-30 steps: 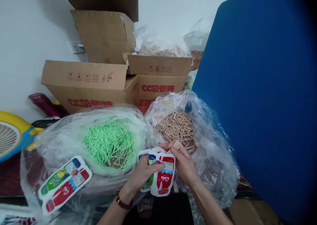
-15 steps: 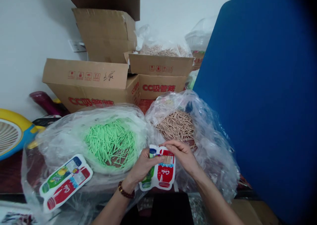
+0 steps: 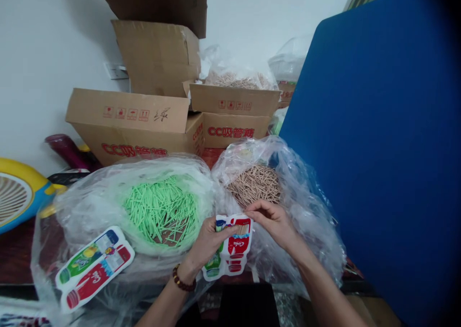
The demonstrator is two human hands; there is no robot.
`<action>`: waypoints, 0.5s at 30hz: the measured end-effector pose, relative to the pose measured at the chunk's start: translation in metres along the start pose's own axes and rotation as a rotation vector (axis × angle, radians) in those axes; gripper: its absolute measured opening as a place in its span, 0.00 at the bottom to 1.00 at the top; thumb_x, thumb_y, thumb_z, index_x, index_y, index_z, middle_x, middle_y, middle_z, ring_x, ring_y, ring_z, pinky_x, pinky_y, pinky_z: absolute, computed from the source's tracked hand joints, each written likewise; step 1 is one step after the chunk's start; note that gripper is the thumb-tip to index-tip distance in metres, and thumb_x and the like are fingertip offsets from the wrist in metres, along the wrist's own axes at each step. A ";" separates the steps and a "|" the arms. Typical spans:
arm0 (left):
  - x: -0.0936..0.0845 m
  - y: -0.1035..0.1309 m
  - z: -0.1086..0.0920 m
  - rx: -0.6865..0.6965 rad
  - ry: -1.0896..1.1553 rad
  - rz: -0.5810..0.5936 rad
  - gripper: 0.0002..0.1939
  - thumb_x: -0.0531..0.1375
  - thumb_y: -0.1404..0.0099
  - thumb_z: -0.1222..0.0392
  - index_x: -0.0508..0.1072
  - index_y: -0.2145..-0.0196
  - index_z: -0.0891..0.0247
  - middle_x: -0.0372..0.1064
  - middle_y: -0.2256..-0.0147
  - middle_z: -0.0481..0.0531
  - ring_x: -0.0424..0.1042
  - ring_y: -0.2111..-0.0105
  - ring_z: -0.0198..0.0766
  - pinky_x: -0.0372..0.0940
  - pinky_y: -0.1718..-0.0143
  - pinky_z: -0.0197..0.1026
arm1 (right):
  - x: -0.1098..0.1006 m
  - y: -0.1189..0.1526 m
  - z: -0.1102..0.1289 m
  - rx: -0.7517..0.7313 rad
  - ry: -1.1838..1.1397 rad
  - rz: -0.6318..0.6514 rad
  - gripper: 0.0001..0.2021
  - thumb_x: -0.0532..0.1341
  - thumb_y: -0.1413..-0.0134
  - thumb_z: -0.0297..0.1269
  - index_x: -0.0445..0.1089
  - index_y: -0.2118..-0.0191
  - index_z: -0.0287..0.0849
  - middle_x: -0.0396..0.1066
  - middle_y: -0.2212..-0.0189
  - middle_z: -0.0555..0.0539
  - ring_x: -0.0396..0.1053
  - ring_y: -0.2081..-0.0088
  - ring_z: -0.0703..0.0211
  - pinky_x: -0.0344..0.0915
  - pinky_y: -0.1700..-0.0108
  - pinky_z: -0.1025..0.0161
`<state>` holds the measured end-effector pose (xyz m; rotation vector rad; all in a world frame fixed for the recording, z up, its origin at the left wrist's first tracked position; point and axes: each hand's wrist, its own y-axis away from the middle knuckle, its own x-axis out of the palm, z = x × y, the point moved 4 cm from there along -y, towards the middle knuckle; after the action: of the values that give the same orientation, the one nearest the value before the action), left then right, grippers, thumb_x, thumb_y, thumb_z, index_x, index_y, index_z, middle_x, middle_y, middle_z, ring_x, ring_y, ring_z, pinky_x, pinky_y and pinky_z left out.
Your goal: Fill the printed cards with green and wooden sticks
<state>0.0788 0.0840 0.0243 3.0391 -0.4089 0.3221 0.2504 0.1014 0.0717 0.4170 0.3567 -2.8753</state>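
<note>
My left hand (image 3: 206,243), with a beaded bracelet at the wrist, grips a bottle-shaped Cola candy packet (image 3: 240,248) in red and green, its thumb lying across the front. Thin brown sticks show through the packet's window. At the packet's top right corner, my right hand (image 3: 275,225) has thumb and forefinger pinched together on the edge. Just beyond the right hand lies a heap of brown candy sticks (image 3: 255,185) in a clear plastic bag (image 3: 309,221). Left of the packet is a pile of green candy sticks (image 3: 158,207) in another clear bag (image 3: 90,192).
A second Cola packet (image 3: 95,269) lies flat at the left on the plastic. Open cardboard boxes (image 3: 144,130) stand at the back. A large blue panel (image 3: 360,139) rises along the right side. A yellow and blue fan (image 3: 36,192) sits at the far left.
My right hand has shifted slightly right, from over the packet's top to its right corner. The packet has tilted a little and its lower part looks more bent. The left hand keeps its grip.
</note>
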 end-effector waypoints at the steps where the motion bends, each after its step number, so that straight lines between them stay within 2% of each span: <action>1: -0.001 0.001 0.000 0.014 -0.019 -0.012 0.13 0.66 0.45 0.53 0.76 0.71 0.68 0.73 0.74 0.49 0.69 0.74 0.36 0.64 0.69 0.36 | -0.001 -0.001 0.001 0.007 0.036 0.016 0.07 0.61 0.46 0.40 0.73 0.69 0.43 0.71 0.74 0.51 0.65 0.71 0.62 0.59 0.69 0.66; 5: 0.000 0.004 -0.010 0.095 -0.103 0.006 0.12 0.65 0.45 0.53 0.73 0.74 0.66 0.68 0.76 0.46 0.65 0.74 0.33 0.60 0.70 0.34 | -0.002 -0.005 0.005 0.016 0.112 0.079 0.09 0.60 0.45 0.41 0.74 0.70 0.43 0.69 0.78 0.52 0.63 0.76 0.64 0.57 0.73 0.67; 9: 0.003 0.006 -0.021 0.145 -0.195 0.007 0.12 0.64 0.43 0.54 0.72 0.76 0.65 0.66 0.76 0.46 0.63 0.75 0.33 0.58 0.71 0.33 | 0.002 -0.011 0.012 -0.014 0.136 0.220 0.09 0.60 0.46 0.40 0.75 0.70 0.43 0.70 0.78 0.52 0.63 0.76 0.64 0.57 0.73 0.68; 15: 0.004 0.007 -0.023 0.163 -0.321 -0.004 0.12 0.62 0.42 0.53 0.74 0.76 0.64 0.66 0.77 0.46 0.63 0.74 0.34 0.57 0.70 0.34 | 0.004 -0.021 0.019 -0.051 0.295 0.359 0.07 0.61 0.49 0.35 0.76 0.72 0.44 0.71 0.79 0.53 0.64 0.76 0.65 0.55 0.75 0.69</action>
<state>0.0758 0.0787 0.0478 3.2575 -0.4102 -0.1438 0.2367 0.1160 0.0925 0.8098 0.3596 -2.4531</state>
